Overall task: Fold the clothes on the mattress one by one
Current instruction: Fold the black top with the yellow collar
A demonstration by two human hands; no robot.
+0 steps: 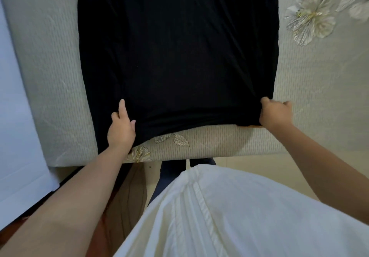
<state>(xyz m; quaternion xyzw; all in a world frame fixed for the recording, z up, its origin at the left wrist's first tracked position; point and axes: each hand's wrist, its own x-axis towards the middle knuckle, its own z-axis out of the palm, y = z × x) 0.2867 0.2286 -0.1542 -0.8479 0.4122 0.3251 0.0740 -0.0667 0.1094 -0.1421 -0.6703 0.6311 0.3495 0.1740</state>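
Looking down from my head camera, I see a black garment (177,56) spread flat on the mattress (307,88), running from the near edge away from me until it leaves the top of the picture. The mattress wears a pale ribbed cover printed with large white and gold flowers (310,15), one well to the right of the cloth and smaller leaf prints just below its hem. My left hand (121,127) rests on the near left corner of the garment, the forefinger lying straight along the cloth and the thumb over the hem, so the edge looks pinched between thumb and fingers. My right hand (275,114) is at the near right corner, fingers curled tight around a bunch of the black fabric, which puckers toward my knuckles. The hem between my two hands sags in a shallow curve just short of the mattress edge. Below that, my white shirt (229,216) fills the lower part of the view.
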